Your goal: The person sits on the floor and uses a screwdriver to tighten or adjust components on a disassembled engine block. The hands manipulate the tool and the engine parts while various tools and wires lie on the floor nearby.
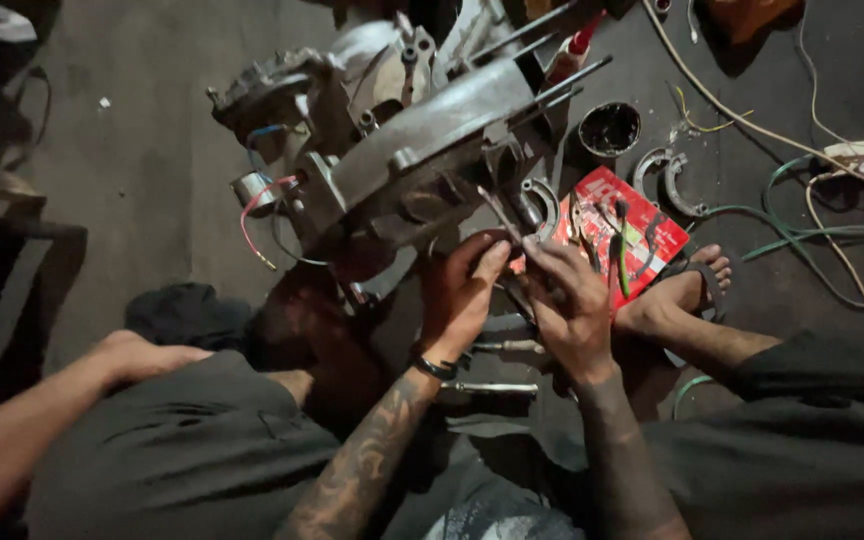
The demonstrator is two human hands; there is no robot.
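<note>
While both hands (pixel 517 295) work under engine case (pixel 432 150), red packet (pixel 642 225) beside

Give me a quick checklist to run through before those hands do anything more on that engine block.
1. Both hands on the work: left hand and right hand meet under the engine block: ok.
2. What the fingers grip: cannot tell, too dark.
3. Screwdriver within reach on the floor: ok.
4. Loose cables off the work: ok.
5. Bare foot in a sandal beside the red package, close to the work: not ok.
</note>
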